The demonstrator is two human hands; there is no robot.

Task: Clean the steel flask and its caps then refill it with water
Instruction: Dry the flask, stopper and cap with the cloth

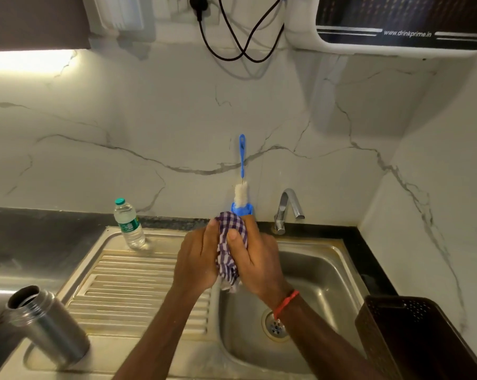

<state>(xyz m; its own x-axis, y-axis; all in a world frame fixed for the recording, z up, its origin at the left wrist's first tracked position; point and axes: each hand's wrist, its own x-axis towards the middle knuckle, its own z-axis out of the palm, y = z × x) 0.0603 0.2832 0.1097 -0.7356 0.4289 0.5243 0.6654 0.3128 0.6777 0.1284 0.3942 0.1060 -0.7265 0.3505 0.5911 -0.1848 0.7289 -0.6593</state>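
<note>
- A checked cloth (231, 244) is being gripped between both hands: the left hand (197, 260) is being curled round its left side, and the right hand (257, 260) is being wrapped round the other side, with its thumb being pressed onto the front.
- Whether a cap is being held inside the folds cannot be told; no cap is being shown anywhere.
- If a cap is being dried there, it would probably be best turned within the cloth while the thumbs are being worked into its threads, where water is likely being trapped.
- The bundle is being held above the line where drainboard (138, 286) meets sink (330, 267), so drips are being caught by steel; that position seems worth keeping.
- The flask (47, 325) is being left uncapped on the drainboard's near left corner, well apart from the hands.
- A brush (242, 165) is being kept on the wall behind the hands, with the tap (286, 209) to its right and a bottle (129, 224) to its left.
</note>
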